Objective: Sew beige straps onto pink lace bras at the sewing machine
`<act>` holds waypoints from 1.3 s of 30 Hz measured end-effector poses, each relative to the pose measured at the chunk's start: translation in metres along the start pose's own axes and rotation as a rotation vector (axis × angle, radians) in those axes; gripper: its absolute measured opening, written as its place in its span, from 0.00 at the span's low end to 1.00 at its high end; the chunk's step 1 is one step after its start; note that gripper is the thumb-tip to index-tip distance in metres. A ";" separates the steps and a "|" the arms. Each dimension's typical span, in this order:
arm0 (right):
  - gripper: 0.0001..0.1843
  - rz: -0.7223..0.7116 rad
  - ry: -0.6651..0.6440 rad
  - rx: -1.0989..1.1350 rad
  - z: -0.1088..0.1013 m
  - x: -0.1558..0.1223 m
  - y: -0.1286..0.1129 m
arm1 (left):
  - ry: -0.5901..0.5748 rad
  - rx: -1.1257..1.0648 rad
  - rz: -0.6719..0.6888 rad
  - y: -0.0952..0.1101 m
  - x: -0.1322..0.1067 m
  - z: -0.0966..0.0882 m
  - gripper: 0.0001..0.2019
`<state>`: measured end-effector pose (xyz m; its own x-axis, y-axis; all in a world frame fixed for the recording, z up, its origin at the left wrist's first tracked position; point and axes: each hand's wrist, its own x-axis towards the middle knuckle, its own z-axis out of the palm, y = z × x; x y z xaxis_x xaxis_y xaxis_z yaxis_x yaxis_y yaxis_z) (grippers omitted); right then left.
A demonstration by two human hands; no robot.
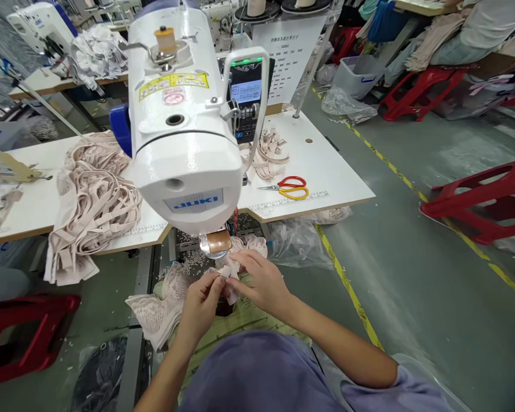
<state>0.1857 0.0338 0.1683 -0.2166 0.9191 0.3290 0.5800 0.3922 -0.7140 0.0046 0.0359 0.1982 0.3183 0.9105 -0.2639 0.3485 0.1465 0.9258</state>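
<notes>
Beneath the sewing machine [184,143], left hand [201,306] and right hand [261,280] both pinch 1 beige strap [227,272].

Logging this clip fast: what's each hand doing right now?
Left hand: closed, pinching the beige fabric piece.
Right hand: closed, pinching the same piece.

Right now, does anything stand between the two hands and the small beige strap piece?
Nothing visible does. The left hand and the right hand both pinch the strap piece directly, just below the sewing machine. Lace fabric lies beside them.
</notes>
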 end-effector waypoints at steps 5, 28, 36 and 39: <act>0.16 -0.134 -0.166 -0.047 -0.007 0.007 0.000 | 0.012 0.112 0.040 -0.006 -0.001 0.002 0.16; 0.15 0.141 -0.066 -0.364 -0.027 0.028 0.090 | 0.005 -0.207 -0.199 -0.037 0.028 0.003 0.24; 0.22 0.351 -0.243 -0.621 -0.145 0.113 0.186 | 0.006 -0.497 -0.259 -0.017 0.018 -0.006 0.22; 0.21 0.331 -0.303 -0.668 -0.142 0.081 0.179 | 0.045 -0.570 -0.262 -0.017 0.015 -0.009 0.20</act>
<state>0.3835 0.1731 0.1553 -0.0993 0.9914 -0.0850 0.9779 0.0814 -0.1927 -0.0047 0.0510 0.1814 0.2446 0.8298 -0.5016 -0.1187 0.5390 0.8339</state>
